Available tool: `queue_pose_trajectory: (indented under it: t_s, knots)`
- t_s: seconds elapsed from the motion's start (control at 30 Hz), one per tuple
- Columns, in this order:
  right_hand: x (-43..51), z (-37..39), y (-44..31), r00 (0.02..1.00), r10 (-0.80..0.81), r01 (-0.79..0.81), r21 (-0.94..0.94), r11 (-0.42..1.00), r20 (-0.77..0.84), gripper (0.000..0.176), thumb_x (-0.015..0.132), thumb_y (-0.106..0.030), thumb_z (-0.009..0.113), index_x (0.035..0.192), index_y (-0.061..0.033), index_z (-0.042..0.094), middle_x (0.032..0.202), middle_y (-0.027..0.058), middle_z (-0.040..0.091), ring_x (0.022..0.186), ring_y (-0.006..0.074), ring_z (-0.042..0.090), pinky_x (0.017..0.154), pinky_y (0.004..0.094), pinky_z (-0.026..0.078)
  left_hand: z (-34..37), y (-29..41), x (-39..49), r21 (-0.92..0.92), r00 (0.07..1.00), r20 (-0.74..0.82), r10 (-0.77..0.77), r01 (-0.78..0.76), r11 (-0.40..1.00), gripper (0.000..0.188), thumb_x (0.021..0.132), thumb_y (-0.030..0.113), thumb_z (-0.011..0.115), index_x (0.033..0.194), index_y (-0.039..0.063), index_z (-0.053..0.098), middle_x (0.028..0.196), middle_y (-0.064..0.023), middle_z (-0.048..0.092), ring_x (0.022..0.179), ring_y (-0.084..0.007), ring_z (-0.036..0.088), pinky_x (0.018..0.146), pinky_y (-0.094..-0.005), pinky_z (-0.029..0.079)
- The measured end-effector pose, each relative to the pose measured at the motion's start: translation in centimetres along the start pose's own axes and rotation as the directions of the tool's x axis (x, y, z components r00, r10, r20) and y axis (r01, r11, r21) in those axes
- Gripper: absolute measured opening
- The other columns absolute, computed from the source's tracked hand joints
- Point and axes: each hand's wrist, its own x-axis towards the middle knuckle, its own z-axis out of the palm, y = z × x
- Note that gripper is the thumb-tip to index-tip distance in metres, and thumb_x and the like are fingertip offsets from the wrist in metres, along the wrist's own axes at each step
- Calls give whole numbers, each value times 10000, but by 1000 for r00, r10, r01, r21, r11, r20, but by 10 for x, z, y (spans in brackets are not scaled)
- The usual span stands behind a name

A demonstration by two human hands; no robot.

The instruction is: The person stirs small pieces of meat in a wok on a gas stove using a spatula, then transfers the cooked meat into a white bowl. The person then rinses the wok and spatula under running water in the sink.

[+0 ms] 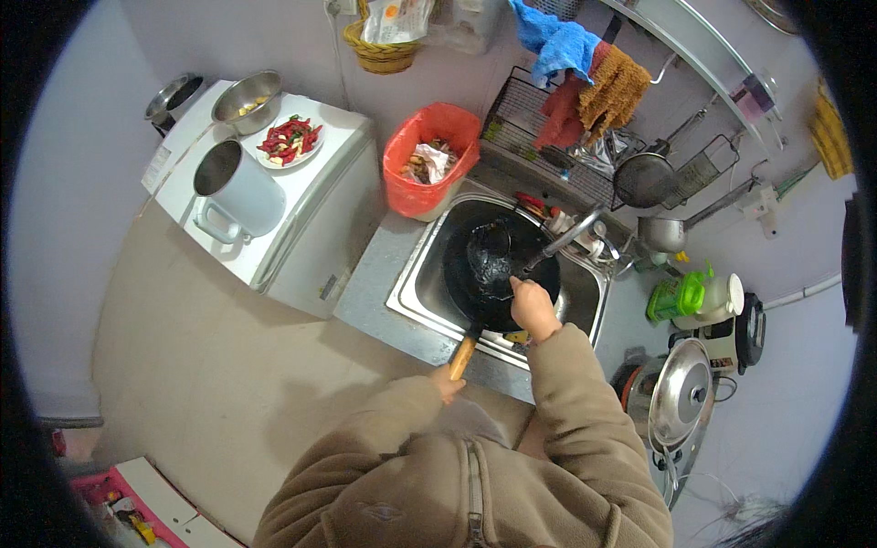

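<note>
A black wok (459, 274) with some water in it rests over the stainless steel sink (419, 288). My left hand (447, 385) grips the wok's wooden handle (463, 356) near its end. Above the wok's right part is my right hand (534, 307), its fingers at the lower end of the metal faucet spout (565, 240); whether it holds the spout or something small is not clear. Beneath the wok's near rim, a yellow thing (517, 336), perhaps a sponge, shows in the sink.
Left of the sink stands a bin with a red bag (397, 185). A white freezer (274, 264) bears a jug (253, 198), a plate of red chillies (316, 145) and a steel bowl (268, 116). At right are a green bottle (675, 299) and a lidded pot (678, 394). Cloths (610, 89) hang above.
</note>
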Motion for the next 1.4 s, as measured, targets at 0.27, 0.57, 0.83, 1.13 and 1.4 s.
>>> queue_pose_trajectory:
  t_s: [0.27, 0.57, 0.83, 1.13, 1.4]
  knots:
    - [-74, -33, 39, 947, -241, 270, -120, 955, 212, 403, 734, -48, 536, 1136, -69, 524, 1129, 114, 549, 856, 303, 596, 723, 363, 495, 3, 8, -5, -47, 1000, 2, -28, 28, 999, 323, 789, 151, 603, 1020, 40, 407, 640, -69, 499, 420, -150, 475, 349, -319, 395]
    - [-78, 4, 87, 982, -18, 43, -129, 991, 191, 422, 750, -71, 493, 1172, -76, 504, 1273, 88, 466, 881, 323, 597, 743, 387, 494, 5, 9, -7, -62, 999, -38, 4, -7, 998, 327, 779, 150, 621, 1005, 36, 412, 608, -73, 481, 392, -164, 472, 338, -323, 384]
    - [-76, 34, 90, 994, -37, 38, -3, 999, 100, 584, 610, 28, 583, 1180, -77, 509, 1248, 79, 496, 872, 317, 589, 781, 380, 475, 5, -13, 8, -60, 1000, -11, 9, -10, 998, 352, 786, 187, 621, 1034, 17, 438, 630, -105, 523, 429, -187, 528, 356, -328, 424]
    - [-131, -50, 92, 955, -45, 83, -120, 989, 293, 438, 714, 3, 479, 1132, -108, 552, 1131, 58, 565, 799, 301, 607, 678, 385, 501, 3, -10, 6, -20, 1000, -4, 12, -12, 1000, 345, 788, 178, 615, 1023, 20, 418, 641, -89, 509, 430, -182, 501, 379, -340, 411]
    - [-132, -41, 60, 954, -44, 22, 79, 997, 295, 430, 673, 44, 471, 1072, -73, 580, 997, 121, 611, 845, 329, 591, 708, 403, 485, -1, 10, -12, -60, 999, 14, 42, -41, 997, 288, 804, 155, 603, 986, 27, 419, 608, -59, 478, 421, -140, 475, 363, -311, 406]
